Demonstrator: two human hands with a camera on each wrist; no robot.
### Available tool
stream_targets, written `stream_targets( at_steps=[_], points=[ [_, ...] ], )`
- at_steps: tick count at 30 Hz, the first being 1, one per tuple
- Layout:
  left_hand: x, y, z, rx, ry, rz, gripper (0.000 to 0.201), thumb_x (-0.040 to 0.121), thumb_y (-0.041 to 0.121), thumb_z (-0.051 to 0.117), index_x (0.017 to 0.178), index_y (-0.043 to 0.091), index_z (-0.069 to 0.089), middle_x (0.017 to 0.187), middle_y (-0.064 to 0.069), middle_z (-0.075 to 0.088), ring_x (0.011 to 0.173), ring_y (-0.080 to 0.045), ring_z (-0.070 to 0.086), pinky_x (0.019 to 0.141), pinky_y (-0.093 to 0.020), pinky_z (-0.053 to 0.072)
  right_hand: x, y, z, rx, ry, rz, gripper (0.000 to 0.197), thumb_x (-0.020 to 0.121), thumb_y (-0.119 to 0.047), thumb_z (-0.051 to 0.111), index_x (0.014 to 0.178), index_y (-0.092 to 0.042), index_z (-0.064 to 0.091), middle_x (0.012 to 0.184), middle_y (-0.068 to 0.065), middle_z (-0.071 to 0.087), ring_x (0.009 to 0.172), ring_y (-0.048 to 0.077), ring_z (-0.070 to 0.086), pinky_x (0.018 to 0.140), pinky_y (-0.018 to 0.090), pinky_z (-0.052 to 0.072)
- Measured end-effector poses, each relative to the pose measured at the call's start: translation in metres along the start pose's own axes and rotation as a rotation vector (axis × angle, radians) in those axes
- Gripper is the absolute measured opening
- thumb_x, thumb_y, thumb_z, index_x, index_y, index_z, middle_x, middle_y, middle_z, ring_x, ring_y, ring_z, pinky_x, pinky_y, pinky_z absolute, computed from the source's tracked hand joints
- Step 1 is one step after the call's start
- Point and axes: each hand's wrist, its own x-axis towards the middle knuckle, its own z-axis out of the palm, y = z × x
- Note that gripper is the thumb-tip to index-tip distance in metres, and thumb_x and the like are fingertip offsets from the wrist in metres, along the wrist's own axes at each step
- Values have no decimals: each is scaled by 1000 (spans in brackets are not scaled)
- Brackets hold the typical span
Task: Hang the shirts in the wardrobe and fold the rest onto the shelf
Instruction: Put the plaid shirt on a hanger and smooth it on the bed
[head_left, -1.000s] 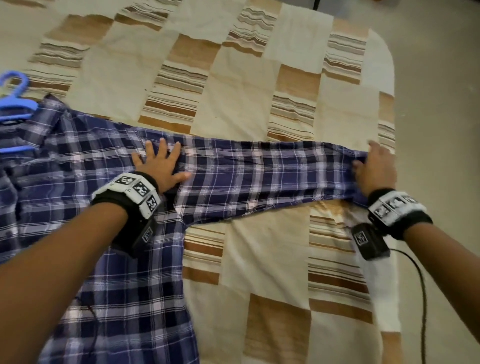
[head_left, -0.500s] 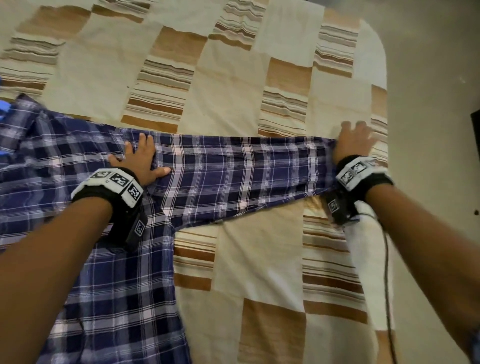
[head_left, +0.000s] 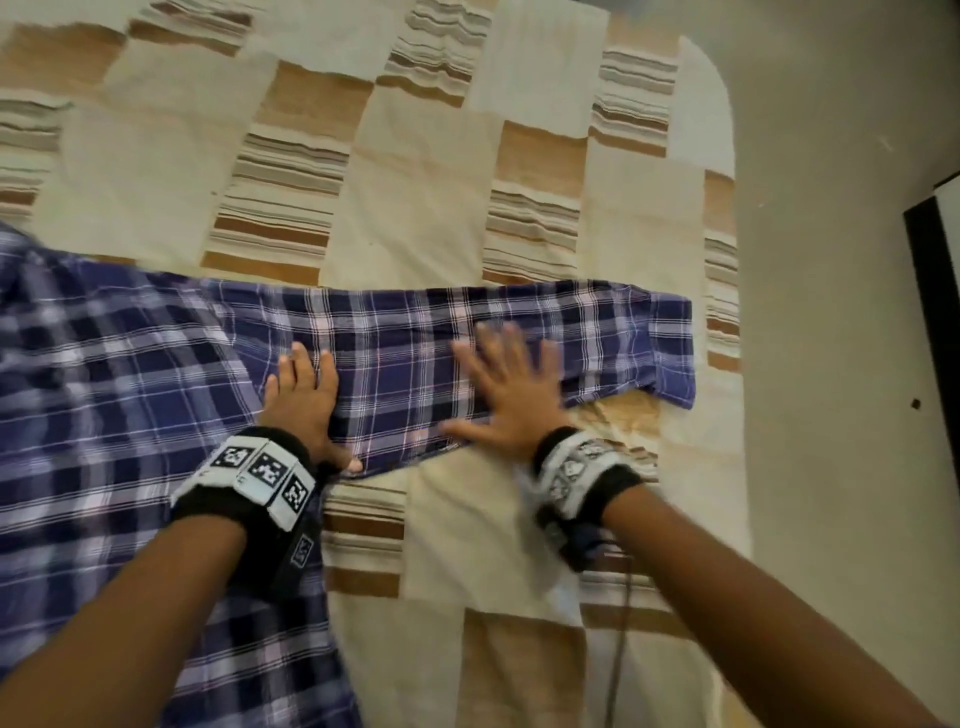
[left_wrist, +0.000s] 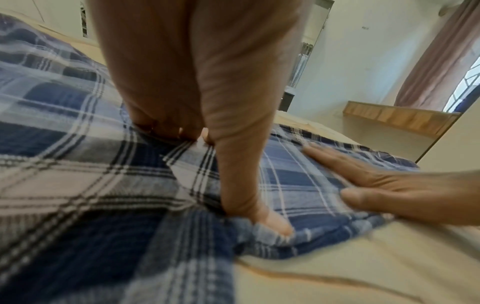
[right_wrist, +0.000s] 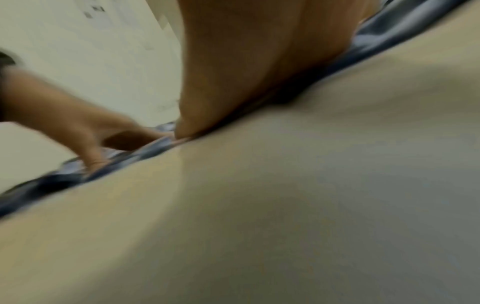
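The shirt (head_left: 130, 389) lies flat on the bed (head_left: 426, 208), one sleeve (head_left: 597, 338) stretched out to the right across the bedspread; the left hand (head_left: 304, 395) presses palm-down where the sleeve meets the body, fingers straight and close together, thumb at the lower seam; the right hand (head_left: 511, 389) lies flat on the middle of the sleeve, fingers spread wide, blurred; both forearms reach forward, each with a wristband (head_left: 254, 473)

Both hands flat, palms down, arms reaching forward

The left hand (head_left: 304, 400) lies with fingers straight and close together, thumb out to the side; the right hand (head_left: 511, 395), blurred, has fingers spread wide. Both wrists wear black bands with marker tags.
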Motion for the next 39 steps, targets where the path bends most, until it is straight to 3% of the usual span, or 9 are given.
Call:
stream_targets(
  at_steps=[3,6,13,16,20,28,34,37,39],
  points=[
    [2,-1,2,10,9,-6,132,67,51,77,145,3,-19,150,-27,-24,140,-42,-16,115,-46,-1,-23,100,-14,-28,-61,271,97,65,-91,3,144,-39,-20,154,-3,-26,143,23,-21,109,63,-14],
    [4,1,4,23,18,-6,132,68,51,76,145,2,-19,150,-28,-23,140,-43,-15,115,-47,0,-38,142,-26,24,-189,432,93,71,-88,0,146,-36,-18,155,-8,-24,142,19,-23,110,63,-5],
    [-6,-2,-3,-114,41,61,130,67,48,78,147,9,-17,152,-21,-23,141,-37,-17,115,-46,-3,-30,128,-45,-40,-358,532,84,83,-76,12,146,-31,-21,153,-7,-27,142,25,-23,108,65,-5],
    [-31,-24,0,-238,201,71,111,78,52,66,149,16,-11,156,-16,-15,143,-33,-13,114,-49,-6,-22,88,-66,-250,-356,595,76,95,-59,18,150,-16,-13,157,4,-16,145,30,-13,110,67,-1],
    [-91,-82,40,-238,340,-168,99,86,47,57,149,14,-11,155,-18,-14,143,-34,-14,113,-52,-6,-13,-21,-81,-416,-163,344,67,96,-29,36,149,-4,3,157,15,7,145,35,7,109,67,-1],
    [-146,-170,119,-345,141,-285,125,69,58,70,147,12,-17,154,-15,-21,143,-34,-15,115,-50,-2,2,-256,-27,-181,-144,-362,76,95,-59,24,150,-18,-8,157,14,-12,145,30,-10,110,61,-8],
    [-141,-177,128,-319,98,-243,132,67,62,70,144,14,-26,151,-14,-31,141,-34,-23,114,-49,-6,-10,-243,17,-130,-117,-396,87,73,-72,-26,145,-26,-12,153,3,-18,143,23,-14,115,52,-5],
    [-144,-175,130,-309,107,-236,129,69,62,68,144,14,-26,150,-14,-32,140,-33,-25,114,-48,-8,-23,-222,20,-105,-114,-306,81,91,-65,-6,147,-13,20,154,12,19,142,30,20,113,53,23],
    [-148,-173,133,-300,107,-240,124,74,63,63,144,13,-26,149,-14,-33,139,-33,-26,114,-48,-10,-25,-220,23,-88,-161,-252,77,94,-61,-1,144,-9,26,151,15,27,138,33,31,111,53,27]
  ],
)
